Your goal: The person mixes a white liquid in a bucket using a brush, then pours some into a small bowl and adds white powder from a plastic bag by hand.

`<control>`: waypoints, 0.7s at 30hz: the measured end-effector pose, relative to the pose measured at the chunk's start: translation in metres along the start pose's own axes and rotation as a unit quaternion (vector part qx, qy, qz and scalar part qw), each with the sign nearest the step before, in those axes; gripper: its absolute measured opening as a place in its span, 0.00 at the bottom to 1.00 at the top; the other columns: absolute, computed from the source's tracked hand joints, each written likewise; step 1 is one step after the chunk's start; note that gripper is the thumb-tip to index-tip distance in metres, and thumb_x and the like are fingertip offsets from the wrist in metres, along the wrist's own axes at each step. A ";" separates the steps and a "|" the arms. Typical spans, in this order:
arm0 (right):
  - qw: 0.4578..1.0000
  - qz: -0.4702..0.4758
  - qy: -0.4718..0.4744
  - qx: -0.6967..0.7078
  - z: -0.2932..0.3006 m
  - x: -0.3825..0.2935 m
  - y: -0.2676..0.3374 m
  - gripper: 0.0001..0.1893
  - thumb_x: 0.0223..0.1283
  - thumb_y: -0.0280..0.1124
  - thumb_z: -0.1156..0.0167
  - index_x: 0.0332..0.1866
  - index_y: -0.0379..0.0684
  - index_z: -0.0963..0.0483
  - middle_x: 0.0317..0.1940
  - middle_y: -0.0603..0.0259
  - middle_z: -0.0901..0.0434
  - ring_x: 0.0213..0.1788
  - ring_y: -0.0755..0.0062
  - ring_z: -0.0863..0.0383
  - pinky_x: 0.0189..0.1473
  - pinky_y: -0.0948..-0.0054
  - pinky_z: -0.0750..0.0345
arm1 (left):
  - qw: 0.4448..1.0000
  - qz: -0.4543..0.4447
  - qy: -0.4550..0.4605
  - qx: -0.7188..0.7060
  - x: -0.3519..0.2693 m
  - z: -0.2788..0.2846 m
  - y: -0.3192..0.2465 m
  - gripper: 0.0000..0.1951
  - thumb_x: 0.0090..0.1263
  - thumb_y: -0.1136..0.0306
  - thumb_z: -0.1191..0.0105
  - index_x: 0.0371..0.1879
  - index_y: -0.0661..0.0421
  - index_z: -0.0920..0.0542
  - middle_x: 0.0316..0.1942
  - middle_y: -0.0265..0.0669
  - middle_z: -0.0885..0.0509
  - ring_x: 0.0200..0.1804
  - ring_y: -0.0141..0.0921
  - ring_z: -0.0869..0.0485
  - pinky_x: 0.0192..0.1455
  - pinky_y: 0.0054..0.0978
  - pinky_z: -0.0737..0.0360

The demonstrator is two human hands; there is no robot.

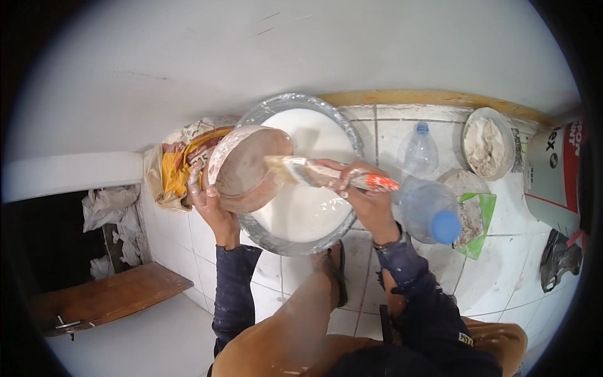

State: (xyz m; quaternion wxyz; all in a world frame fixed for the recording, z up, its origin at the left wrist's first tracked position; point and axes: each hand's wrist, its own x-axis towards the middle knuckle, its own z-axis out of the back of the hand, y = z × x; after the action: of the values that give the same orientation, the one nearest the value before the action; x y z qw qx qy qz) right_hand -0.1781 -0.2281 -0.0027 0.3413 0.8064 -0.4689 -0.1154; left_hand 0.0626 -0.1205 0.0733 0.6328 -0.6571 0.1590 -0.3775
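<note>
My left hand point(213, 207) grips the rim of a round, stained bowl point(249, 165), tilted so that its inside shows. In my right hand point(367, 198) is a paintbrush point(325, 174) with a red-ended handle, smeared with white. The brush's bristles point left and overlap the bowl's right edge; whether they touch it I cannot tell. Below both stands a large grey basin point(346, 127) holding white liquid point(301, 217). The bowl covers the basin's left part. White residue coats the fingers of both hands.
Right of the basin stand a small plastic bottle point(420, 151), a large blue-capped bottle point(428, 212), a tub of pale powder point(487, 146) and a green-edged tool point(480, 226). A paint bucket point(551, 174) is farther right. A yellow bag point(176, 174) and a wooden door point(118, 297) lie left.
</note>
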 end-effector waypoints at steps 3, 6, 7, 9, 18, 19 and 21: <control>0.990 0.022 0.015 -0.142 -0.014 -0.003 0.000 0.07 0.58 0.10 0.44 0.34 0.35 0.23 0.38 0.58 0.17 0.65 0.52 0.20 0.59 0.65 0.21 | 0.999 0.025 -0.026 -0.015 -0.002 0.013 0.005 0.32 0.75 0.55 0.44 0.71 0.60 0.37 0.69 0.53 0.28 0.70 0.42 0.27 0.76 0.40 0.33; 0.967 0.090 0.072 -0.226 -0.033 -0.002 -0.002 0.11 0.54 0.10 0.43 0.39 0.35 0.21 0.40 0.53 0.15 0.63 0.53 0.17 0.55 0.67 0.20 | 0.997 0.044 -0.044 -0.047 0.003 0.015 0.002 0.31 0.76 0.56 0.44 0.70 0.61 0.36 0.69 0.54 0.28 0.70 0.42 0.27 0.75 0.40 0.32; 0.951 0.106 0.084 -0.277 -0.039 -0.001 -0.001 0.12 0.52 0.11 0.42 0.39 0.37 0.21 0.41 0.53 0.15 0.61 0.54 0.16 0.53 0.67 0.20 | 0.998 0.031 -0.044 -0.036 0.003 0.015 0.003 0.30 0.75 0.57 0.43 0.69 0.61 0.35 0.69 0.54 0.27 0.70 0.41 0.27 0.75 0.39 0.32; 0.910 0.136 0.104 -0.377 -0.050 0.004 0.004 0.14 0.48 0.12 0.41 0.40 0.40 0.21 0.42 0.54 0.14 0.58 0.56 0.14 0.49 0.67 0.19 | 0.999 0.007 -0.042 -0.017 0.002 0.016 0.008 0.29 0.74 0.59 0.41 0.68 0.62 0.34 0.68 0.54 0.26 0.69 0.41 0.26 0.74 0.39 0.31; 0.902 0.001 0.182 -0.392 -0.061 0.005 -0.016 0.10 0.52 0.22 0.39 0.41 0.39 0.19 0.45 0.55 0.11 0.41 0.65 0.11 0.44 0.68 0.18 | 0.990 -0.133 0.012 0.042 -0.018 0.018 0.001 0.34 0.64 0.63 0.30 0.65 0.60 0.35 0.65 0.56 0.23 0.66 0.41 0.23 0.70 0.39 0.27; 0.919 -0.033 0.169 -0.355 -0.059 0.004 -0.012 0.10 0.54 0.23 0.38 0.42 0.38 0.19 0.44 0.56 0.11 0.40 0.67 0.12 0.45 0.69 0.18 | 0.989 -0.144 0.006 0.043 -0.021 0.020 0.002 0.34 0.65 0.63 0.30 0.65 0.60 0.35 0.65 0.55 0.23 0.66 0.42 0.23 0.70 0.39 0.27; 0.911 -0.046 0.206 -0.355 -0.053 0.007 0.006 0.11 0.55 0.22 0.40 0.44 0.37 0.18 0.42 0.56 0.11 0.39 0.71 0.13 0.47 0.72 0.19 | 0.984 -0.172 -0.009 0.054 -0.023 0.031 0.001 0.34 0.65 0.63 0.31 0.65 0.60 0.35 0.65 0.55 0.23 0.66 0.42 0.22 0.70 0.39 0.27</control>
State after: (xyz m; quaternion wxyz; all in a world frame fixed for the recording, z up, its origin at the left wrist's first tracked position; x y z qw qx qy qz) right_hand -0.1519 -0.2121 0.0419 0.6885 0.6587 -0.2784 -0.1210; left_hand 0.0692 -0.0830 0.0686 0.5945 -0.6428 0.0177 -0.4827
